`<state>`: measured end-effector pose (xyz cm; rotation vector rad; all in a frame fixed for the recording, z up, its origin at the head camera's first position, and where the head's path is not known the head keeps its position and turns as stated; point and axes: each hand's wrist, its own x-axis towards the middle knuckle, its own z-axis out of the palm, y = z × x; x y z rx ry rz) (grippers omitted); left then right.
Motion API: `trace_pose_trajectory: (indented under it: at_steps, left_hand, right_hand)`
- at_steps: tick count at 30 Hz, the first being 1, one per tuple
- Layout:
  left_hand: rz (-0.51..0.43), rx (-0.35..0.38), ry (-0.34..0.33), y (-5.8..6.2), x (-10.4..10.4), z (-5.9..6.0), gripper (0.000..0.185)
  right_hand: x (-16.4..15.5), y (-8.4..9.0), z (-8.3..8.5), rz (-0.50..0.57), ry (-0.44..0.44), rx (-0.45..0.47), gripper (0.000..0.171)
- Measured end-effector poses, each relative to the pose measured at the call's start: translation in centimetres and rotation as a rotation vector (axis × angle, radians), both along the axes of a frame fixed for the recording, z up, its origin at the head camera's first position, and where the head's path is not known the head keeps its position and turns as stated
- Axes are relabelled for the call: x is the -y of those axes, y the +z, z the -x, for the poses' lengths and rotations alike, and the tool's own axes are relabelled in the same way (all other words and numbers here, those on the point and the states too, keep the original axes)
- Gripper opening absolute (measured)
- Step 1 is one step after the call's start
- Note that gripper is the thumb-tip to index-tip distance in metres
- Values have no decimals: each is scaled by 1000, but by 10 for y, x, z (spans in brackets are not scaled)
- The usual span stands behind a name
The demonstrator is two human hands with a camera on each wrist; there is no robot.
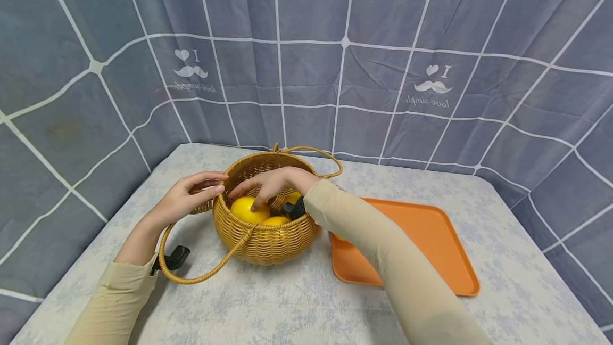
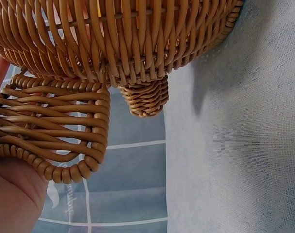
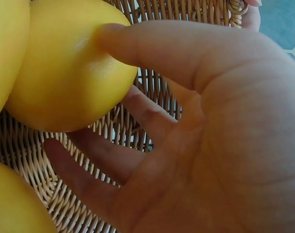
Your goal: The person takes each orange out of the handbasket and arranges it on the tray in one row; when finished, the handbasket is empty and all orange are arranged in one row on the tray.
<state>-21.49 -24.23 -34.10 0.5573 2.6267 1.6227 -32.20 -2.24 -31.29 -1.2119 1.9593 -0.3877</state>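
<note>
A round wicker basket point(image 1: 268, 244) stands on the table with several yellow fruits inside. At its left rim, my left hand point(image 1: 184, 196) pinches the edge between thumb and fingers. Inside the basket is my right hand point(image 1: 273, 182), its thumb on one smooth yellow fruit point(image 3: 69, 68) and its fingers curving round the far side. Another yellow fruit point(image 3: 13, 204) lies lower in the basket in the right wrist view. A woven flap point(image 2: 55, 121) hangs at the basket's side, by the left palm. The exact fingertip contact on the fruit is partly hidden.
An orange tray point(image 1: 421, 228) lies right of the basket, partly under the right sleeve; a bit of something yellow point(image 1: 339, 237) shows at its left edge. One basket handle point(image 1: 191, 281) loops near the left wrist, another point(image 1: 335, 161) behind. A grey-blue checked curtain point(image 1: 311, 68) surrounds the table.
</note>
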Motion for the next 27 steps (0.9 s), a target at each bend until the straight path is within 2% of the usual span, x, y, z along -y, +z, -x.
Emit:
trace_pose_trajectory:
  at_steps: [6, 10, 19, 27]
  left_hand:
    - [8, 7, 11, -1, 1, 1, 39]
    - [12, 11, 18, -1, 1, 2, 40]
    - [7, 11, 15, -1, 1, 2, 40]
    - [-2, 13, 12, -2, 2, 3, 40]
  right_hand:
    - [1, 1, 0, -33, 8, 30, 64]
    - [1, 1, -1, -32, -3, 18, 63]
    - [0, 0, -3, -39, -33, -24, 58]
    - [1, 1, -3, -84, 12, -86, 67]
